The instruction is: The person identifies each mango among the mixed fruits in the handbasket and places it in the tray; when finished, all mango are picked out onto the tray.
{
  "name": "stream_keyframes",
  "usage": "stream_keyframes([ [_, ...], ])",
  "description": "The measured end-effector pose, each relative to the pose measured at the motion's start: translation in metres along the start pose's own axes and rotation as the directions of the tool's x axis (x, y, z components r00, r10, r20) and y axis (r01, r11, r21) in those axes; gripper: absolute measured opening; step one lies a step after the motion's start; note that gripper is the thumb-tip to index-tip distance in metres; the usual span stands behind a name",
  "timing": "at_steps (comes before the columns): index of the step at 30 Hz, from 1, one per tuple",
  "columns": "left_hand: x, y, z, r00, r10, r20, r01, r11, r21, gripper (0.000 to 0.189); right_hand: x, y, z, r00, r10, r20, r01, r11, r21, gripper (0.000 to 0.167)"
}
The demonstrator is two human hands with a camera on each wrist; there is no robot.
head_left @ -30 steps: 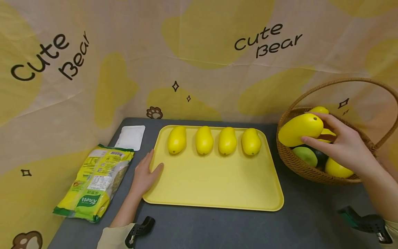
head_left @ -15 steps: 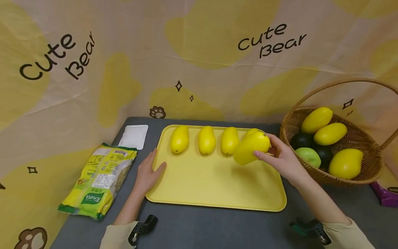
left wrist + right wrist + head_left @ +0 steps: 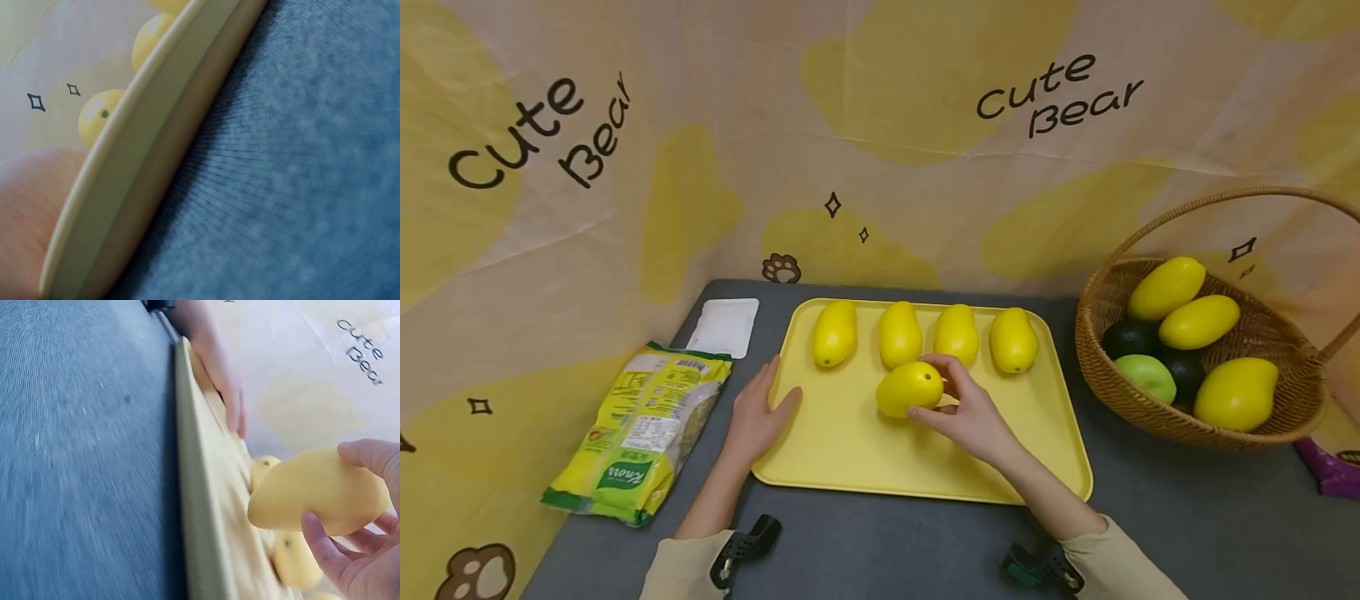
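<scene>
My right hand (image 3: 976,421) pinches a yellow mango (image 3: 904,390) between thumb and fingers, over the middle of the yellow tray (image 3: 835,454). The right wrist view shows this mango (image 3: 312,490) lying sideways in the grip, its narrower end pointing away from the palm. Several more mangoes, such as the leftmost one (image 3: 834,335), stand in a row along the tray's far side. At the left rim, my left hand (image 3: 756,423) rests with fingers extended and thumb over the tray's edge. Only a blurred part of that hand (image 3: 31,219) appears in the left wrist view.
A wicker basket (image 3: 1101,396) on the right holds yellow mangoes, a green apple-like fruit (image 3: 1145,379) and dark round fruits (image 3: 1129,339). To the left lie a Knorr bag (image 3: 640,433) and a white packet (image 3: 725,327). A purple package (image 3: 1327,469) lies beyond the basket.
The right hand has carried the mango leftward from over the basket, past the tray's right side, to above its middle. The left hand stays at the tray's left rim.
</scene>
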State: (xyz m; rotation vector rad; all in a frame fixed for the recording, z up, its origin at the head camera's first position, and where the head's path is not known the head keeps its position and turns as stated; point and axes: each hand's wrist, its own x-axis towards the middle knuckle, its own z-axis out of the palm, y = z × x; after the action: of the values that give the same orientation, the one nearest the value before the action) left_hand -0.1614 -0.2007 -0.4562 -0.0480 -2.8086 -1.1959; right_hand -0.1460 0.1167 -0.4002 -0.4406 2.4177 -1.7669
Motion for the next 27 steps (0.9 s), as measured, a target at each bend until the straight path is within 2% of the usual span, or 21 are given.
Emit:
stream_keyframes([
  [4, 0.000, 0.001, 0.000, 1.000, -0.019, 0.002, 0.019, 1.000, -0.010, 0.068, 0.005, 0.000, 0.026, 0.995, -0.103, 0.013, 0.103, 0.993, -0.057, 0.069],
  [7, 0.000, 0.001, -0.001, 0.999, -0.040, 0.004, 0.040, 0.999, -0.017, 0.067, 0.008, 0.001, 0.041, 0.974, -0.224, 0.044, 0.228, 0.964, -0.138, 0.071],
  [9, 0.001, 0.002, -0.001, 0.999, -0.052, 0.007, 0.052, 0.998, -0.019, 0.067, 0.010, 0.001, 0.050, 0.947, -0.312, 0.077, 0.321, 0.924, -0.208, 0.072],
  [12, 0.001, 0.003, -0.001, 0.998, -0.060, 0.006, 0.060, 0.998, -0.028, 0.065, 0.012, 0.003, 0.061, 0.894, -0.427, 0.132, 0.446, 0.834, -0.323, 0.071],
  [14, 0.002, 0.004, -0.001, 0.998, -0.059, 0.005, 0.059, 0.998, -0.032, 0.065, 0.014, 0.002, 0.066, 0.866, -0.468, 0.173, 0.497, 0.779, -0.382, 0.070],
  [16, 0.002, 0.003, -0.001, 0.999, -0.054, 0.002, 0.054, 0.998, -0.036, 0.064, 0.014, 0.003, 0.071, 0.851, -0.479, 0.216, 0.524, 0.739, -0.423, 0.069],
  [18, 0.002, 0.003, -0.001, 0.999, -0.048, -0.001, 0.048, 0.998, -0.034, 0.064, 0.015, 0.003, 0.074, 0.845, -0.468, 0.259, 0.535, 0.718, -0.445, 0.068],
  [21, 0.002, 0.001, 0.000, 0.999, -0.037, -0.008, 0.037, 0.999, -0.035, 0.064, 0.014, 0.003, 0.076, 0.837, -0.451, 0.310, 0.547, 0.703, -0.455, 0.066],
  [23, 0.002, 0.001, 0.001, 1.000, -0.027, -0.016, 0.026, 0.999, -0.034, 0.064, 0.013, 0.004, 0.077, 0.833, -0.441, 0.334, 0.552, 0.704, -0.446, 0.064],
  [27, 0.002, 0.001, 0.001, 0.999, -0.013, -0.029, 0.012, 0.999, -0.030, 0.063, 0.010, 0.004, 0.077, 0.837, -0.403, 0.371, 0.535, 0.745, -0.399, 0.064],
])
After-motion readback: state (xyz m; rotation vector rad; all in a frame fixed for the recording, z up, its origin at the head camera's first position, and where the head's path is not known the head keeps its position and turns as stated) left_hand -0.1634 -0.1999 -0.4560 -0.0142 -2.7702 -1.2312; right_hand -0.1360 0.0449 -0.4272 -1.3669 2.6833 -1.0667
